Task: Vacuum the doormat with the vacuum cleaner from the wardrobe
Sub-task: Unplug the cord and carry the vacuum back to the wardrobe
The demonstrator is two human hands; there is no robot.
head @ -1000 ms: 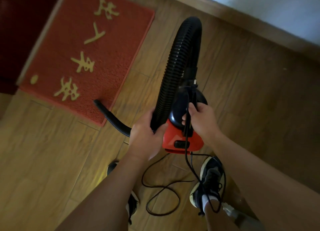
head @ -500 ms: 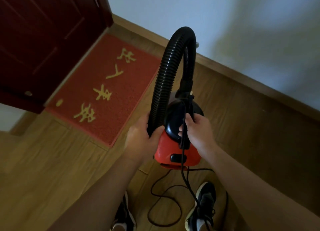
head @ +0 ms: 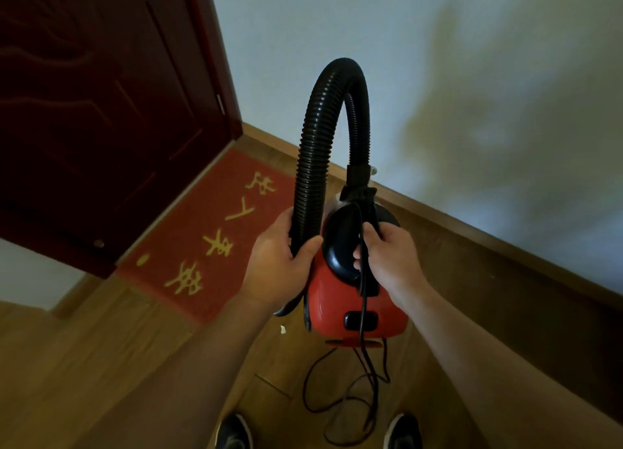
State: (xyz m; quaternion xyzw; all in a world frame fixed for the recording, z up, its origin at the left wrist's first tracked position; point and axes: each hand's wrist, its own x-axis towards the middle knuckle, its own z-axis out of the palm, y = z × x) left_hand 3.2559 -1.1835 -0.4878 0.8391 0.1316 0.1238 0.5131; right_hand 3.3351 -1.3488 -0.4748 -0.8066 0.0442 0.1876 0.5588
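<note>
Head view looks down on a wooden plank floor (head: 84, 364) that meets a pale wall (head: 438, 61) along a brown skirting board (head: 505, 256). At the left stands a dark red door (head: 94, 111), and right in front of it the red doormat (head: 215, 239) lies flat on the floor, printed with yellow characters. The mat's near-left corner touches the door's lower edge; its far end runs toward the corner of the room.

Held up in mid-air, near the mat but not over it, is the red and black vacuum cleaner (head: 354, 300). The left hand (head: 279, 266) is wrapped around the ribbed black hose (head: 313, 152), which arches up and over and comes back down into the front of the body. The right hand (head: 391, 256) is closed on the black handle at the top of the body, with the black power cord (head: 362, 313) pinched under its fingers. The cord hangs down past the body and lies in loose loops on the floor between two dark shoes (head: 234, 431).

The shoes are cut off by the bottom edge. The hose's free end is hidden behind the left hand and forearm. A small pale scrap (head: 283, 329) lies on the floor beside the mat; what it is cannot be made out.
</note>
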